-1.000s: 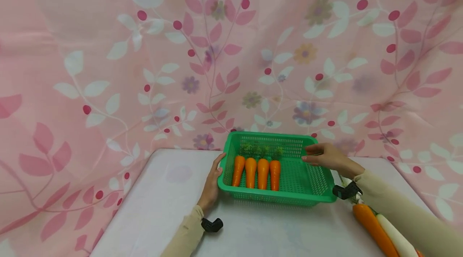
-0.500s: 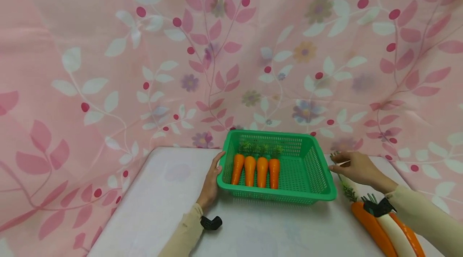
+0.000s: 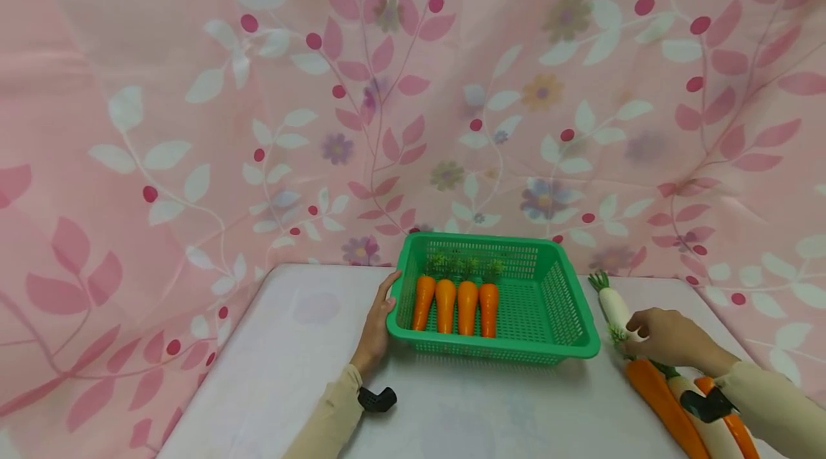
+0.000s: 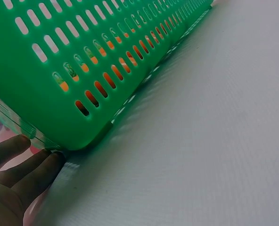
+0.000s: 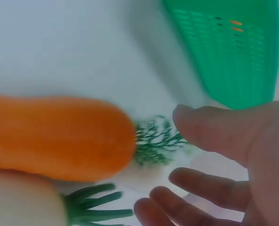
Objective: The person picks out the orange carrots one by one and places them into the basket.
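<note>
While the left hand (image 3: pixel 374 333) rests along the left side of the green basket (image 3: pixel 490 348), its fingers lie fairly straight against the plastic. From the head the fingertips are partly lost to me; the left wrist view, at lower left, shows them touching the basket near a bottom corner, with orange glimpsed through the slots.

Four carrots (image 3: pixel 467 308) lie side by side in the basket, at the centre of the head view. Towards the lower right, the right hand (image 3: pixel 674 337) hovers over a loose carrot's (image 3: pixel 665 405) leafy top. Seen from above, the hand's back hides the grip; the right wrist view reveals thumb and fingers well parted, holding nothing, though I can't tell whether the thumb touches the leaves. That view also shows the green stalks of a white radish (image 5: pixel 21 200) at lower left, partly covered from the head.
</note>
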{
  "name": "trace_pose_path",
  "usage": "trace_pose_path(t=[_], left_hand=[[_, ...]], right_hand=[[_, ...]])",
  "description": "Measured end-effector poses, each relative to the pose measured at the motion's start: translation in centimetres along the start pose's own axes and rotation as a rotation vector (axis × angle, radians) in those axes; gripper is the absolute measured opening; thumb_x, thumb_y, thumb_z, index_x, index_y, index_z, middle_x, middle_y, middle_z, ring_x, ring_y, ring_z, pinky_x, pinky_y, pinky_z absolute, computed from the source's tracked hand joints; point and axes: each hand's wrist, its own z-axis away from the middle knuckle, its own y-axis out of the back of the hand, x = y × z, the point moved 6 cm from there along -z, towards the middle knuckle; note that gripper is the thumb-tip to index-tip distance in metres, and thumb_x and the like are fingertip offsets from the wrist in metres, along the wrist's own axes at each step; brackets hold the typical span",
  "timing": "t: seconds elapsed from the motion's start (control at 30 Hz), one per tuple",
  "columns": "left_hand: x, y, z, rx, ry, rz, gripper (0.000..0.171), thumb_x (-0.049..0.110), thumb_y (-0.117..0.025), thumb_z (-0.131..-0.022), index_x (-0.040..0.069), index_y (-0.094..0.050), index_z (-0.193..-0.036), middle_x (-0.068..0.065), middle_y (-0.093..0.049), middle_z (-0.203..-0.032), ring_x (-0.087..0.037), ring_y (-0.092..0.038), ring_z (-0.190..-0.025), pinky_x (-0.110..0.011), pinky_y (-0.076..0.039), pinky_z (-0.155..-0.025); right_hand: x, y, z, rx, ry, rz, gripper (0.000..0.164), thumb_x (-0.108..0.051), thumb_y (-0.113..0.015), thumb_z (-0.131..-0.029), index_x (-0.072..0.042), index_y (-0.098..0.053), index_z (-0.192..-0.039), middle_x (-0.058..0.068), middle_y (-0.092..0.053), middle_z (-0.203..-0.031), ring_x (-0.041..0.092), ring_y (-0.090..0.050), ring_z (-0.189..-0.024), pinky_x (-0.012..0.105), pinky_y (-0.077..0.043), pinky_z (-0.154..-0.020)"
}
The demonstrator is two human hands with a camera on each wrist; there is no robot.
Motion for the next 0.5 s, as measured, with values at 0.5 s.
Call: trace_pose_path(t=[0.5], left_hand=[[-0.2, -0.1, 0.0, -0.002, -0.006, 0.006, 0.052, 0.033, -0.027, -0.115, 0.03, -0.034, -0.167, -0.001, -0.03, -0.174, -0.035, -0.025, -0.161, -0.074, -0.014, -0.125]], right_hand=[[1.6, -2.7, 2.0, -0.045, -0.107, -0.049, 0.043, -0.04, -0.083, -0.089, 0.0, -0.076, -0.104, 0.006, -0.076, -0.095, 0.017, -0.065, -0.077, 0.04, -0.057, -0.066]])
